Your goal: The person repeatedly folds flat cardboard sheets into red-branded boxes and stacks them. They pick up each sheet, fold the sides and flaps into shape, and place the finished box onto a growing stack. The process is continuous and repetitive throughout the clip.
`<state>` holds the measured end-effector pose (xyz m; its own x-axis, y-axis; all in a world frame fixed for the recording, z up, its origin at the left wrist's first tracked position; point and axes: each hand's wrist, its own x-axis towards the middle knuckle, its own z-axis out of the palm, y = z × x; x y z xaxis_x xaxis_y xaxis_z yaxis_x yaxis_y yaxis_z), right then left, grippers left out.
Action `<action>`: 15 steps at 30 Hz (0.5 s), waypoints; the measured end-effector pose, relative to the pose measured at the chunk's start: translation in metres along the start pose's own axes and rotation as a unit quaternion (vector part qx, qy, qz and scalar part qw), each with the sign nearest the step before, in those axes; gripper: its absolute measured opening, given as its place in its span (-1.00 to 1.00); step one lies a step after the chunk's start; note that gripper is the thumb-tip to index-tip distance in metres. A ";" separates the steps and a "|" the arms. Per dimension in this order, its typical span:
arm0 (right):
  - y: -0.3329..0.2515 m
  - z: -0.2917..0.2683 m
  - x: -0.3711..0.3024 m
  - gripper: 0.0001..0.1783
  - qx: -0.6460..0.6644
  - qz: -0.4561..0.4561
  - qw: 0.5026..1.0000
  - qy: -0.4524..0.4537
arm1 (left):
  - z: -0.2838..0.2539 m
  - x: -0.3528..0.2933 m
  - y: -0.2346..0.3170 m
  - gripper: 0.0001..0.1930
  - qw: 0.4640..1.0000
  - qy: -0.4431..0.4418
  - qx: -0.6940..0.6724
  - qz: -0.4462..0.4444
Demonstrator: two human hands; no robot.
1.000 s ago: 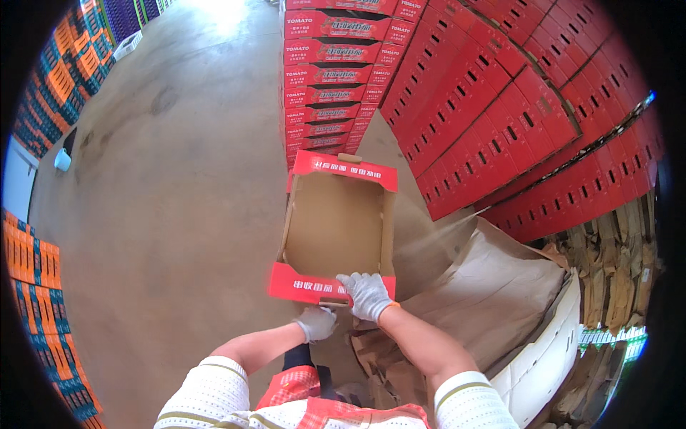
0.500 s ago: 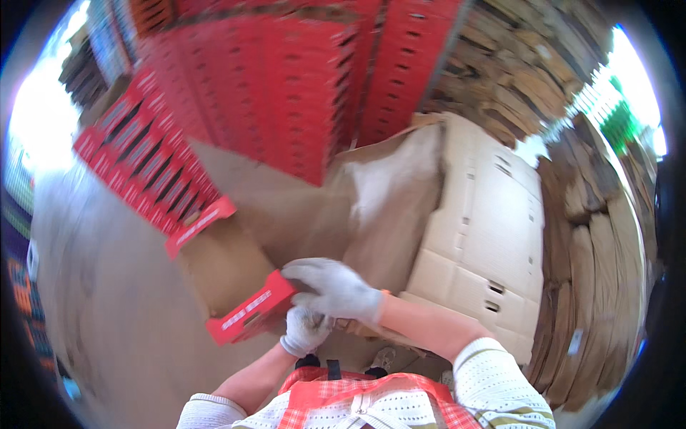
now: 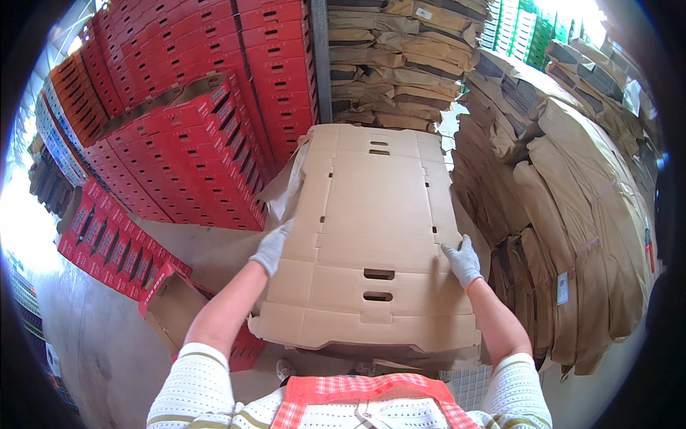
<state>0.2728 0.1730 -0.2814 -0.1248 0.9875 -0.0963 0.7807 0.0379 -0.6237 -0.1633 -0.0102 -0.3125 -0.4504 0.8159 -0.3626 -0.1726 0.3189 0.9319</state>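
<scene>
A flat, unfolded cardboard box blank (image 3: 368, 207) with slots and crease lines lies in front of me, on top of a stack. My left hand (image 3: 271, 249), in a pale glove, is closed at its left edge. At its right edge my right hand (image 3: 463, 262), also gloved, grips with the thumb over the top face. The fingers beneath the edges are hidden. Left of my left forearm stands an open cardboard box (image 3: 175, 309) with red ends, partly covered by the arm.
A row of red boxes (image 3: 107, 243) runs along the floor at the left. Tall stacks of red boxes (image 3: 186, 154) rise behind it. Bundles of folded brown cardboard (image 3: 572, 236) crowd the right side, and more bundles (image 3: 400, 64) are piled at the back.
Both hands have left the red-ended box, which now stands at the left. They have moved apart to opposite edges of the flat blank. My view has swung right, towards the stack.
</scene>
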 end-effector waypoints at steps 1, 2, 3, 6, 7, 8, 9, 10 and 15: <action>0.003 -0.011 0.002 -0.01 0.028 0.009 0.999 -0.028 | -0.006 -0.014 0.007 -0.37 0.996 -0.036 -0.084 0.013; 0.007 -0.027 0.005 -0.02 0.066 -0.011 0.997 -0.044 | -0.011 -0.030 0.012 -0.44 0.976 -0.090 -0.196 0.008; 0.010 -0.042 0.007 -0.03 0.114 -0.039 0.991 -0.059 | -0.016 -0.043 0.020 -0.46 0.962 -0.120 -0.247 -0.017; 0.019 -0.084 0.011 -0.42 0.401 0.135 0.858 -0.292 | -0.022 -0.073 0.040 -0.51 0.932 -0.148 -0.322 -0.081; 0.016 -0.082 0.006 -0.61 0.343 0.096 0.893 -0.276 | -0.016 -0.079 0.043 -0.53 0.957 -0.106 -0.258 -0.085; 0.010 -0.076 -0.002 -0.57 0.337 0.083 0.907 -0.237 | -0.002 -0.079 0.044 -0.54 0.976 -0.075 -0.186 -0.090; 0.000 -0.057 -0.015 -0.51 0.310 0.009 0.923 -0.228 | 0.012 -0.082 0.044 -0.52 0.922 -0.246 -0.294 -0.049; -0.014 -0.040 -0.025 -0.46 0.291 -0.070 0.931 -0.210 | 0.032 -0.081 0.041 -0.53 0.872 -0.334 -0.359 -0.014; -0.079 0.068 -0.086 -0.41 -0.189 -0.286 0.937 0.064 | 0.121 -0.069 0.020 -0.58 0.974 -0.163 -0.098 0.125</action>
<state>0.1797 0.0745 -0.2766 -0.5340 0.7978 0.2798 0.7722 0.5950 -0.2228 -0.0291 -0.0017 -0.2692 -0.2043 0.9759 -0.0763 -0.2721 0.0183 0.9621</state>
